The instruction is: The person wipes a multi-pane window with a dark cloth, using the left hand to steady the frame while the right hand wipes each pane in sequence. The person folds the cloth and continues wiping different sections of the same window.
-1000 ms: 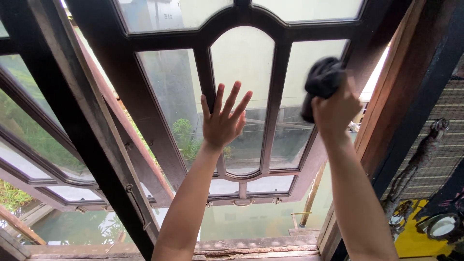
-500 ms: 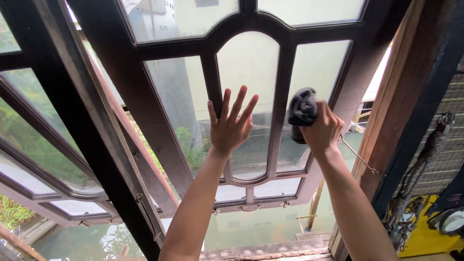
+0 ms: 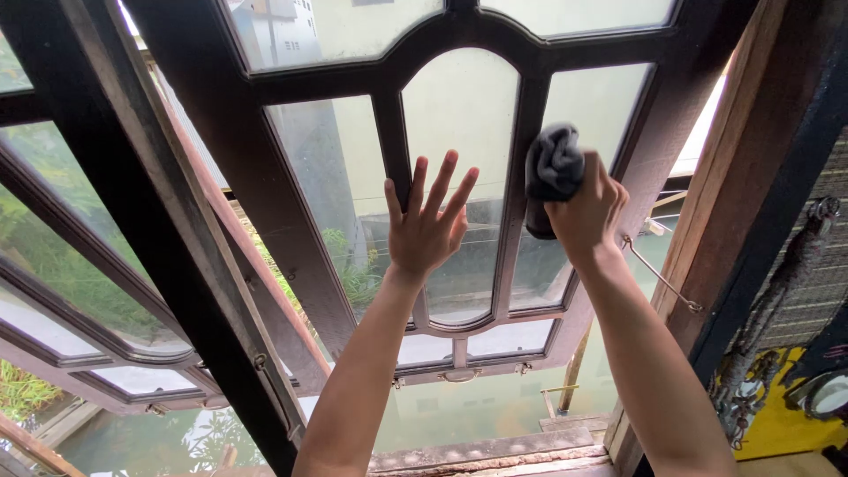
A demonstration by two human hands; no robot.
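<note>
A dark wooden window sash (image 3: 353, 66) with several glass panes stands swung open in front of me. My left hand (image 3: 427, 223) lies flat against its middle arched pane (image 3: 459, 115), fingers spread. My right hand (image 3: 586, 210) grips a bunched dark grey cloth (image 3: 552, 172) and presses it on the right-hand pane (image 3: 594, 110), near the bar between the two panes.
A second open sash (image 3: 106, 221) stands at the left. A wooden window frame post (image 3: 742, 159) rises at the right, with a metal stay hook (image 3: 662, 276) beside it. A worn sill (image 3: 486, 450) runs below. Water and green plants lie outside.
My right hand with the cloth dropped down and left across the right pane, then rose slightly. My left hand has stayed pressed on the middle pane.
</note>
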